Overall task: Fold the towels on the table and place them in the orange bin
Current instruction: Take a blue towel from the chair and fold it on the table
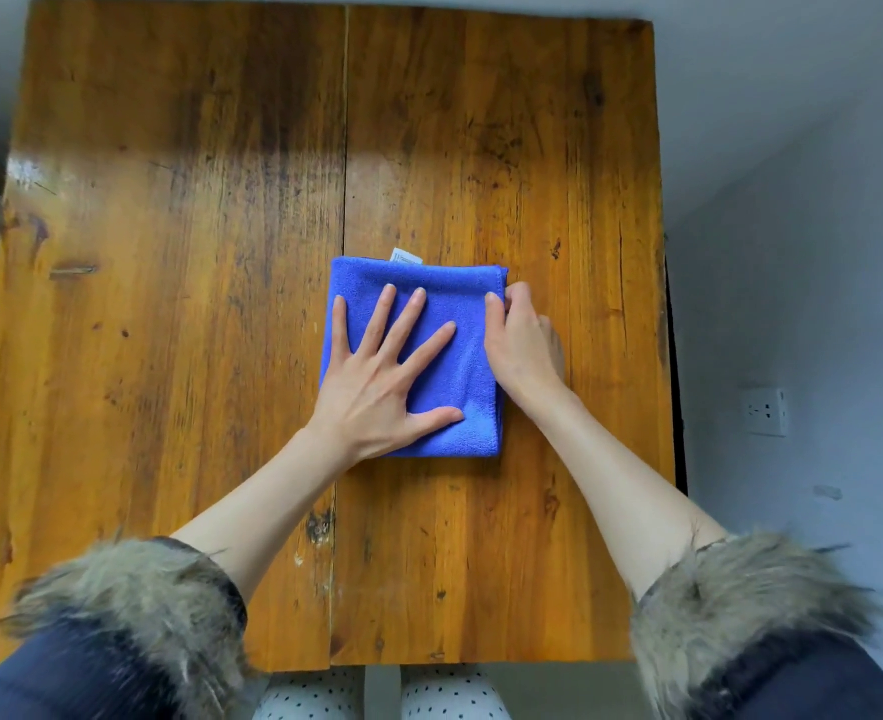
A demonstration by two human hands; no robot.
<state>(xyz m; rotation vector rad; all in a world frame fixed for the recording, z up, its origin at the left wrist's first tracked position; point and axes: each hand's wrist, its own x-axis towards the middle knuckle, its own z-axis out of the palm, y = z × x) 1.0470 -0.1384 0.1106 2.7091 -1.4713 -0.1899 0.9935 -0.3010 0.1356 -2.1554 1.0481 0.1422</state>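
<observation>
— Left grip (377, 376)?
— Flat and spread wide, palm pressing the blue towel (460, 356); likely pinning the layers against shifting.
— Right grip (519, 335)?
— Curled at the towel's edge beside the left, thumb on top, pinching the hem; probably readying another fold or squaring it.
— Towel's place?
— Folded small, under both grips, mid table (169, 304). White tag (406, 257) poking out beyond the fingertips.
— Orange bin?
— Not in view.

bare table (169, 304) all round, towel (470, 356) (folded) mid-table
</observation>
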